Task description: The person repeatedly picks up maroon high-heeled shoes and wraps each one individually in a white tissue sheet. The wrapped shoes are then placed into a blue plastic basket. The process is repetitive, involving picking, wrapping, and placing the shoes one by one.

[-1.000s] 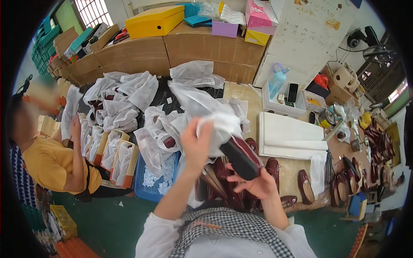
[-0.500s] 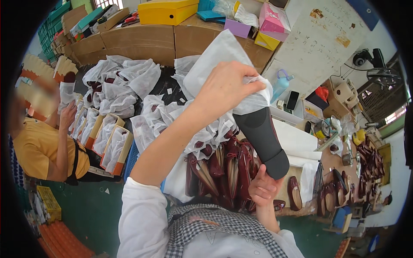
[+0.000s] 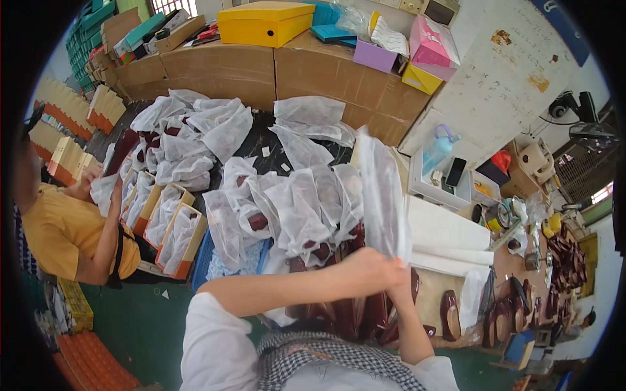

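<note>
The white fabric shoe bag point(image 3: 385, 202) stretches lengthwise away from the left hand point(image 3: 366, 270), clenched at its near end; the adjacent right hand's point(image 3: 398, 280) grip is hidden.

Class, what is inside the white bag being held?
A long, darker shape shows faintly through the white bag; the fabric covers its details, the left hand the bag's lower end.

The camera's up on the worker's head, near the worktable point(image 3: 432, 287). It peers down and across it, fisheye-wide.
</note>
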`<state>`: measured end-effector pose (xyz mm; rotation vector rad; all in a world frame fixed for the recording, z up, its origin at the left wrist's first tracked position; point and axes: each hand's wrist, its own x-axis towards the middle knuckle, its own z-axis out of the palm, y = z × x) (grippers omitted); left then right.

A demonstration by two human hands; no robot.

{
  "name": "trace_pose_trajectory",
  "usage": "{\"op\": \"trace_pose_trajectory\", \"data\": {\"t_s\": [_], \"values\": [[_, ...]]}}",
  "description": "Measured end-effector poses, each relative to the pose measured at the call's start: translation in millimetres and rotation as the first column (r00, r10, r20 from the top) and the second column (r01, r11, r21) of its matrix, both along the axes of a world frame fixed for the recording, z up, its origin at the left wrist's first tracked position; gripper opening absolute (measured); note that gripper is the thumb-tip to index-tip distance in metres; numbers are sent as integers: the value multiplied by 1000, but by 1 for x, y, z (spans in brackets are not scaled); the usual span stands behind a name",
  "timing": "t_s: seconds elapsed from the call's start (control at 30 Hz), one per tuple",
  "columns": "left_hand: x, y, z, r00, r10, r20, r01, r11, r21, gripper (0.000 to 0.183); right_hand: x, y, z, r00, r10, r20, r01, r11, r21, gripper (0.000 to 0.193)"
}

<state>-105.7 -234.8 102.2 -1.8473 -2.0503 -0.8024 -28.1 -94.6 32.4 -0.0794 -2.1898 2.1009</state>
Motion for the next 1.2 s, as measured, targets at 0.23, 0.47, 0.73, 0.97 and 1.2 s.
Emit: {"op": "trace_pose_trajectory", "data": {"t_s": [0.23, 0.47, 0.73, 0.97, 1.2], "values": [[-231, -52, -111, 819, 527, -228, -574, 741, -348, 18, -101, -23, -59, 992, -45, 121, -76, 553, 830, 61], [-432, -67, -347, 695, 448, -563, -600, 792, -111, 29, -96, 7, -45, 992, 73, 99, -121, 731, 672, 52], [-402, -38, -219, 696, 707, 128, -604, 672, -428, 42, -65, 41, -32, 903, -405, 141, 267, 790, 552, 32], [-281, -36, -39, 91, -291, 952, -773, 582, 252, 60, -83, -5, 33, 950, -114, -291, 259, 807, 531, 32], [-131, -26, -16, 33, -309, 951, -749, 622, 228, 60, -39, -46, 80, 933, 0, -360, 264, 680, 684, 57]]}}
